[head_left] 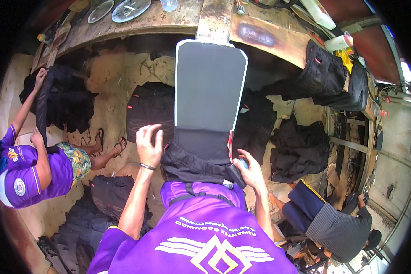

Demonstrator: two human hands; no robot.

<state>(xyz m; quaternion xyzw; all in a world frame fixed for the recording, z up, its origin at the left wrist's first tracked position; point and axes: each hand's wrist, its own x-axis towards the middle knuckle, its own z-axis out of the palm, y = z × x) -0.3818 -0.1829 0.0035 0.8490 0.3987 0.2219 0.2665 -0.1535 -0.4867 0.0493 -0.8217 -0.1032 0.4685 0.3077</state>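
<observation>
Grey board point(210, 86) juts from desk point(178, 20) edge, black garment point(194, 166) bunched over near end. Left hand point(149, 145) rests open on garment's left side. Right hand point(249, 171) grips blue thing point(244, 163) at garment's right corner. Two other people point(36, 169) on floor point(118, 82) among black garment piles.

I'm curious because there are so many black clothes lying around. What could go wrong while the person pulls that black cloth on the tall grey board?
The black garment is bunched at the foot of the grey board, so it might snag or wrinkle there. The right hand also grips a small blue object, which may slip. The left hand only rests on the garment's edge, so that side could slide off.
</observation>
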